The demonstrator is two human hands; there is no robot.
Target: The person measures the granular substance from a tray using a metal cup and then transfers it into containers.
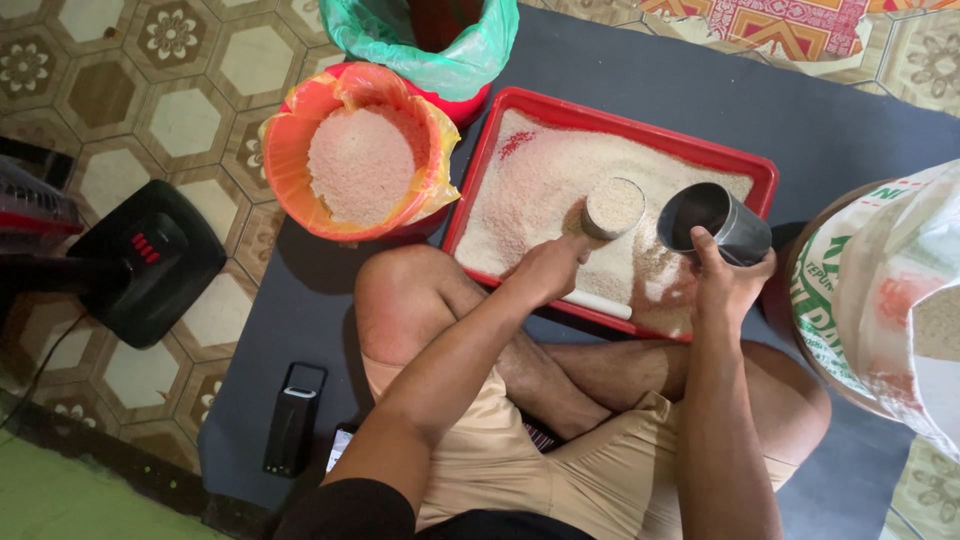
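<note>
On the floor mat: a person sits cross-legged before a red tray (765, 170) spread with white rice (530, 200).
Left hand (545, 270): fingers curled round the lower wall of a small metal cup (613, 207); the hold looks closed, though the fingertips are hidden behind the cup.
Full cup: stands upright in the tray's rice, filled level to the brim with grains.
Right hand (725, 280): wrapped shut round a second metal cup (715, 222), tilted with its mouth toward the full one; inside looks dark and empty.
Where they sit: both cups over the tray's right half, just beside each other, apparently not touching.
Handling, full cup: likely fairly heavy for its size; rigid, smooth wall that may slip under dusty fingers; best gripped round the side and kept upright, since any tilt would probably spill.
Handling, empty cup: light, stiff, not fragile; a one-hand wrap round the body suits it.
Rice: loose, dry, granular; flows and heaps, shows finger furrows.
Tray: hard plastic, shallow, rectangular, raised rim.
Basin (290, 150): round, lined with orange plastic film, holding a mound of rice, left of the tray.
Sack (880, 260): woven, soft, open-topped, at the right.
Green bag (450, 60): thin crinkled plastic lining a red bucket behind the tray.
</note>
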